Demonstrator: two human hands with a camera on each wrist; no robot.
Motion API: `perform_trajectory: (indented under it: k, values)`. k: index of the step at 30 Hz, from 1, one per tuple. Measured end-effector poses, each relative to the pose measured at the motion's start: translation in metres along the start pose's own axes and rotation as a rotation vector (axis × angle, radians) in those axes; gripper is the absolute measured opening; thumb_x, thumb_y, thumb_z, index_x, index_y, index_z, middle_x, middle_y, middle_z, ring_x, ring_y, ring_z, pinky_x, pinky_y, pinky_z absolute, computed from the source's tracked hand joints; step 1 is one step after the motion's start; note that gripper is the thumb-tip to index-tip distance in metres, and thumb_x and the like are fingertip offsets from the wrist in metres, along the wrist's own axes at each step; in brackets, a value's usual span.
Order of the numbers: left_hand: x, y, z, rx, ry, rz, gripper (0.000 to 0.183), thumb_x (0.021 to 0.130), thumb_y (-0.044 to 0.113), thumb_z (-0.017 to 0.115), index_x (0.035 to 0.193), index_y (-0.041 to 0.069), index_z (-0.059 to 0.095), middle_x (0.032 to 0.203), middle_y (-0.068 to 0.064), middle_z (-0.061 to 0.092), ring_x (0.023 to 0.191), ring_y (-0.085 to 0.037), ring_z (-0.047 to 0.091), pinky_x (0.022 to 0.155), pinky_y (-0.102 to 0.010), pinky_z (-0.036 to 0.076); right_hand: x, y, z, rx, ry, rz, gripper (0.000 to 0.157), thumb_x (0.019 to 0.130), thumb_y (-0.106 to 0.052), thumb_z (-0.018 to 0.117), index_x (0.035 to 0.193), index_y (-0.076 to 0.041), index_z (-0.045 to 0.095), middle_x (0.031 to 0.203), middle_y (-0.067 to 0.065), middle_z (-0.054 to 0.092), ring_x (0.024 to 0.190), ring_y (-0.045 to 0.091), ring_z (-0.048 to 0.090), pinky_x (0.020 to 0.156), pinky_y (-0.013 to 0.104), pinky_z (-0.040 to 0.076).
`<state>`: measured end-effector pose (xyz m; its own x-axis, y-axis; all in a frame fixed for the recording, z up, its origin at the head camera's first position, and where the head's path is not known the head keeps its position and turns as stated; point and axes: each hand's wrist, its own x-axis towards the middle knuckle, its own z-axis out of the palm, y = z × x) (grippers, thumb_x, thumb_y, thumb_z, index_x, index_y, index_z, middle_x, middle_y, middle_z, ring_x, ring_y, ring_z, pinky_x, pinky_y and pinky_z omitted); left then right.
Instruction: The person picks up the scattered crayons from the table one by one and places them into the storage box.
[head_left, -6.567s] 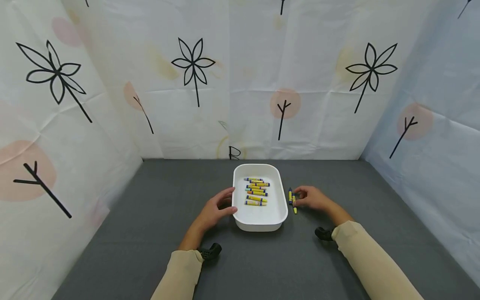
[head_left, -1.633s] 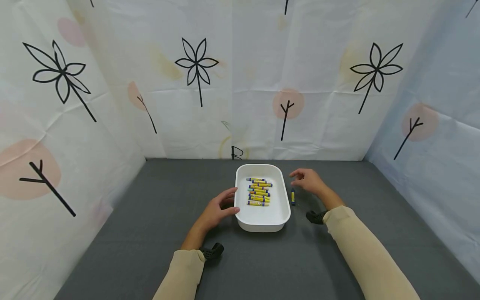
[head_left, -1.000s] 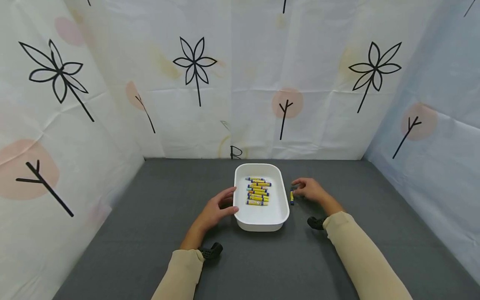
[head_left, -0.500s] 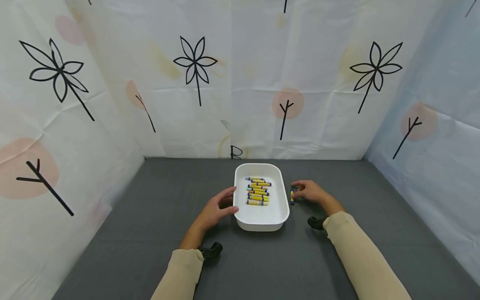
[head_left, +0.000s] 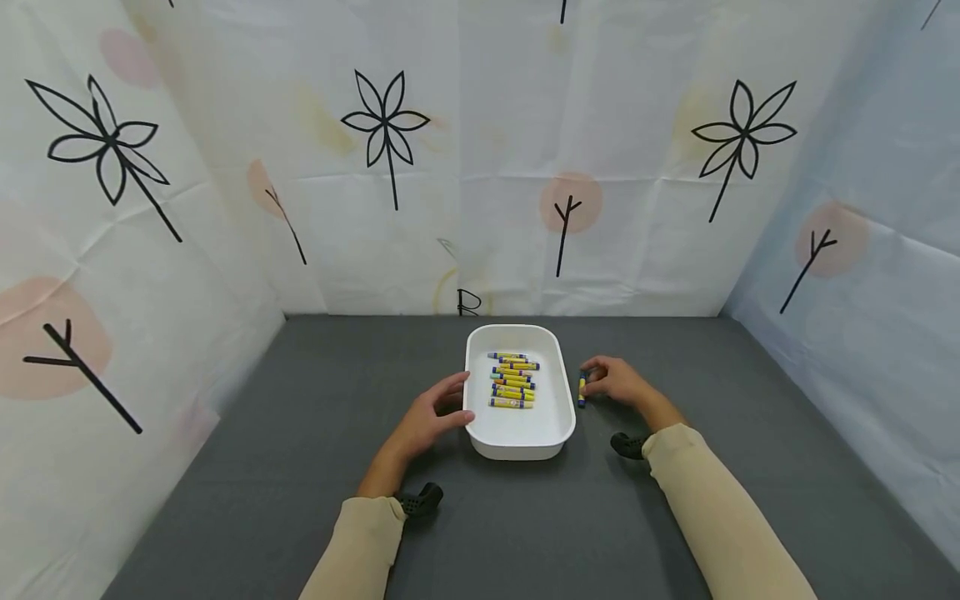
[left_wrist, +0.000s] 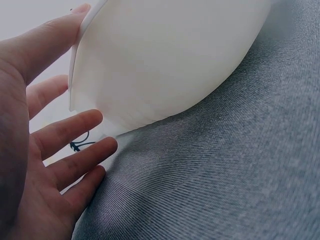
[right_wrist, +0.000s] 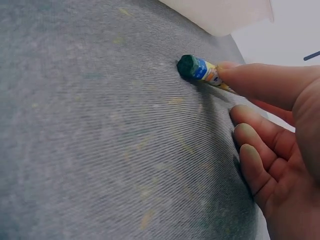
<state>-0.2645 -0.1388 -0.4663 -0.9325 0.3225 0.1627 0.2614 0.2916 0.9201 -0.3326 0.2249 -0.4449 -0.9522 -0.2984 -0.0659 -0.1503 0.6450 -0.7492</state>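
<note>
A white tray [head_left: 525, 429] holds a column of several yellow-wrapped crayons [head_left: 513, 403] lying crosswise. My left hand [head_left: 429, 421] touches the tray's left rim with thumb and index finger spread. In the left wrist view, its thumb [left_wrist: 55, 36] rests at the rim and the other fingers extend loosely beside the white wall. Right of the tray, my right hand [head_left: 621, 383] pinches a crayon [head_left: 582, 400] that points away from me. The right wrist view shows this crayon's dark green end [right_wrist: 188, 67], with the thumb on its wrapper; the index finger is mostly hidden.
A dark grey cloth-covered table [head_left: 360, 358] lies under everything. White printed curtains [head_left: 495, 150] stand behind it and on both sides. Black wrist mounts [head_left: 422, 500] sit at both sleeve cuffs.
A yellow-tipped crayon beside the tray 6.6 seconds ago is gone from there, and the tray's crayons lie closer together. My right hand has come toward me onto the dark green crayon and pinches it.
</note>
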Motion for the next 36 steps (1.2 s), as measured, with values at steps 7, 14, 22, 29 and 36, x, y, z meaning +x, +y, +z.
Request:
perform_trajectory:
  k: [7,14,22,29,36]
  values:
    - [-0.002,0.0,-0.001,0.011,0.001,-0.016,0.066,0.088,0.02,0.072,0.147,0.019,0.044,0.141,-0.012,0.051,0.124,-0.031,0.051,0.1,-0.056,0.039,-0.003,0.0,0.009,0.099,0.05,0.002,0.048,0.085,-0.003,0.072,0.127,0.01,0.051,0.101,0.021,0.067,0.091,0.031,0.064,0.075,0.041,0.048]
    - [-0.002,0.0,-0.002,0.021,0.006,-0.03,0.065,0.087,0.023,0.073,0.146,0.022,0.046,0.141,-0.009,0.051,0.124,-0.029,0.051,0.102,-0.055,0.038,-0.008,-0.006,0.016,0.098,0.105,-0.058,0.048,0.086,0.001,0.069,0.13,0.006,0.052,0.097,0.019,0.069,0.089,0.03,0.064,0.071,0.037,0.046]
    - [0.0,-0.001,-0.002,0.022,0.007,-0.03,0.064,0.087,0.021,0.073,0.146,0.023,0.046,0.14,-0.009,0.052,0.124,-0.029,0.052,0.102,-0.054,0.038,-0.012,-0.005,0.013,0.109,0.228,-0.129,0.047,0.085,0.007,0.068,0.13,0.009,0.053,0.092,0.019,0.065,0.084,0.03,0.063,0.073,0.039,0.054]
    - [0.0,-0.001,-0.001,0.017,0.007,-0.025,0.064,0.088,0.018,0.072,0.146,0.023,0.046,0.14,-0.01,0.051,0.124,-0.029,0.051,0.102,-0.054,0.038,-0.009,-0.013,0.006,0.217,0.245,-0.103,0.044,0.088,0.005,0.066,0.13,0.01,0.052,0.105,0.025,0.061,0.09,0.03,0.063,0.068,0.037,0.056]
    - [0.001,-0.001,0.001,0.015,0.005,-0.019,0.065,0.088,0.018,0.072,0.147,0.018,0.044,0.141,-0.01,0.051,0.124,-0.03,0.051,0.101,-0.056,0.038,-0.005,-0.035,-0.002,0.243,0.3,-0.146,0.044,0.09,0.002,0.066,0.131,0.008,0.053,0.11,0.026,0.06,0.094,0.031,0.061,0.074,0.039,0.055]
